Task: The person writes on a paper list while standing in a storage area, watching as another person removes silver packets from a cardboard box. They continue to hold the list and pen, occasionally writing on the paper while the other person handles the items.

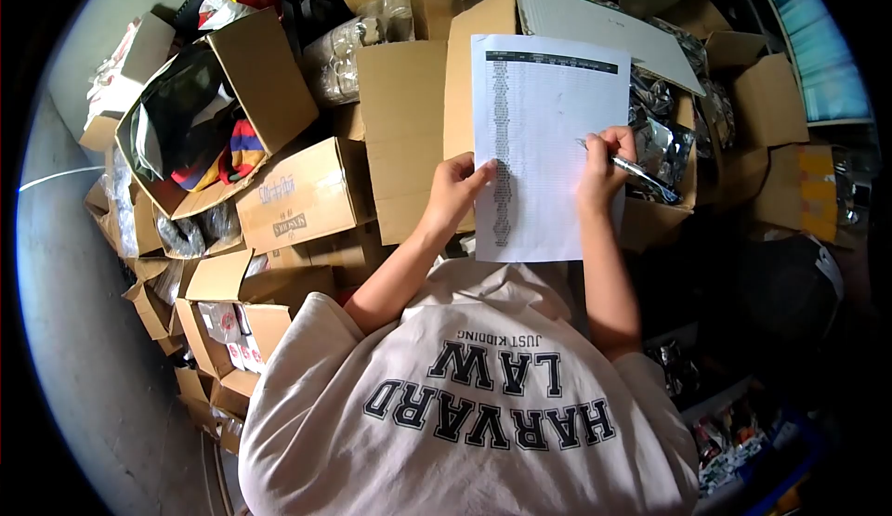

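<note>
A white printed sheet of paper [553, 144], with a dark header band and a dense column of small text down its left side, is held up in front of my chest. My left hand [460, 186] pinches its left edge between thumb and fingers. On the right side of the sheet, my right hand [606, 168] grips a pen [646, 180], its tip over the paper and its barrel sticking out to the right. Behind the sheet stands an open cardboard box [664, 135] with dark plastic-wrapped items inside.
Open boxes crowd the left, one box [260, 79] with colourful cloth in it and a closed carton [302, 191] below. A lower box [218, 330] contains small packs. Bubble-wrapped goods [348, 52] lie at the back. A blue bin [790, 460] sits at the lower right.
</note>
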Demonstrator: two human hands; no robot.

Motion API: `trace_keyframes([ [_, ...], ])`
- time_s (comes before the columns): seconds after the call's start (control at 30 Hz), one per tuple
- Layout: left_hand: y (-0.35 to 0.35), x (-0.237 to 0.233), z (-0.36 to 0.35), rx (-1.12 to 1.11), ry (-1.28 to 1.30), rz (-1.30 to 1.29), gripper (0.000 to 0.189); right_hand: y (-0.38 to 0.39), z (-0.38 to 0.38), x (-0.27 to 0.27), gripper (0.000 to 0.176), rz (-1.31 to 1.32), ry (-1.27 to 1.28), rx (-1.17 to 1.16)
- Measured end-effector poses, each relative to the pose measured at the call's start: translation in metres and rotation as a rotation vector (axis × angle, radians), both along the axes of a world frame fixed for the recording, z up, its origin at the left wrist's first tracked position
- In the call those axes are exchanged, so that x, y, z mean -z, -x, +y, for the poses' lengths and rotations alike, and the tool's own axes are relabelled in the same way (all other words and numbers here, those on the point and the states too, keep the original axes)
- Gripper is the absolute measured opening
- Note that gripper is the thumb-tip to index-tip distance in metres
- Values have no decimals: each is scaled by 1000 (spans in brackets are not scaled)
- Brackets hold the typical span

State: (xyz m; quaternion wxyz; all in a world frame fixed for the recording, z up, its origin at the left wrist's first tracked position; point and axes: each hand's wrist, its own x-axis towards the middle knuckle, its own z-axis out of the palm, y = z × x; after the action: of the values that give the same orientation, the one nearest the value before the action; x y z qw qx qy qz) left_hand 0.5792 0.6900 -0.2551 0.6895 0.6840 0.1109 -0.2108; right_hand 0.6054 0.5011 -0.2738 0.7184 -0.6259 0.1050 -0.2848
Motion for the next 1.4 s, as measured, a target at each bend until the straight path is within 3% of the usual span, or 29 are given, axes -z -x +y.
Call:
trace_keyframes([
  [1.07, -21, 0, 6, -60, 25, 30, 22, 0, 0, -4, 18, -1, -48, -19],
  [1.4, -25, 1, 7, -88, 231, 283, 12, -1, 3, -8, 19, 18, -101, -8],
])
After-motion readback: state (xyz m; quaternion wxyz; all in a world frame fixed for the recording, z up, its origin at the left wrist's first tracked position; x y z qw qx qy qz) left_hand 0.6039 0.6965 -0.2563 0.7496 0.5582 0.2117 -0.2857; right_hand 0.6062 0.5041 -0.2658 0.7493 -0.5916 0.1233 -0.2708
